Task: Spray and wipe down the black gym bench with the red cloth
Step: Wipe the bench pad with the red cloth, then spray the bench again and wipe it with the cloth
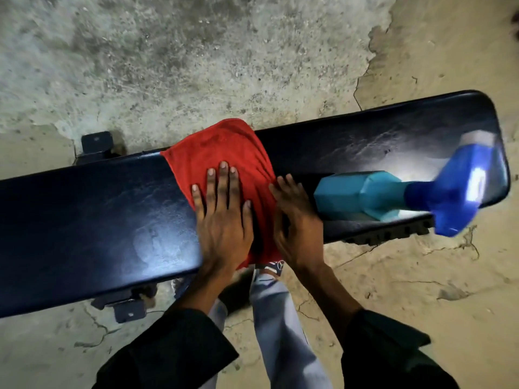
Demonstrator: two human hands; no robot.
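Note:
A long black gym bench runs across the view from lower left to upper right. A red cloth is spread over its middle, draping over the far edge. My left hand lies flat on the cloth with straight fingers, pressing it down. My right hand rests at the cloth's right edge, fingers loosely bent, touching cloth and bench. A teal spray bottle with a blue trigger head stands on the bench to the right, apart from both hands.
Cracked concrete floor surrounds the bench. Black metal bench feet show at the far left and near side. My legs in light trousers stand close against the bench's near edge.

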